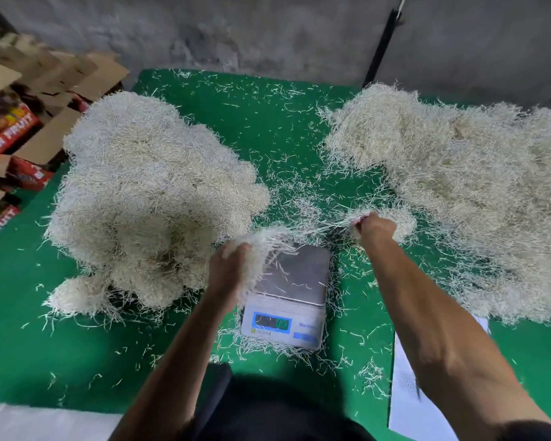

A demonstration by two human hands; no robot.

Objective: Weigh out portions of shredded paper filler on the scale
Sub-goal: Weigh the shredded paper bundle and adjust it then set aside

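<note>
Your left hand [233,265] grips a tuft of shredded paper filler [268,240] over the scale [287,300] near the front edge of the green tabletop [268,122]; your right hand [374,229] pinches strands stretching from it. The pan holds only stray shreds, so this portion looks unweighed. Large heaps [147,192] flank the scale, so much seems left

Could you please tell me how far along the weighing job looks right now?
Midway, apparently: one heap of white shredded paper sits left, another right. Left hand and right hand pull a tuft apart above the grey digital scale, whose steel platform holds only stray strands.
</note>
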